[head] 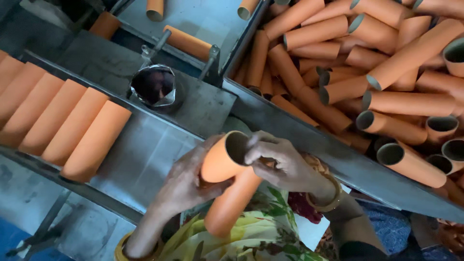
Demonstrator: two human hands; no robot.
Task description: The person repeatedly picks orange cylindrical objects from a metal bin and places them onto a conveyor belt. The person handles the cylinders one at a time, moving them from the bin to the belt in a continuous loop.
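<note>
Smooth orange hollow cardboard tube (223, 158)

Both forearms bare. Gold-coloured bangle (327, 195) on right wrist; yellowish bangle (126, 249) on left wrist. Garment (261, 232): yellow-green floral cloth, with maroon and blue patterned parts.

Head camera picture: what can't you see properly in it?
- Inside of the held tube: dark, and the right hand covers part of its mouth.
- Second tube: its top end is hidden behind the first tube and the left hand.
- Metal cup on the trough: too dark inside to tell what it holds.
- Bin of tubes: cut off by the top and right edges.
</note>
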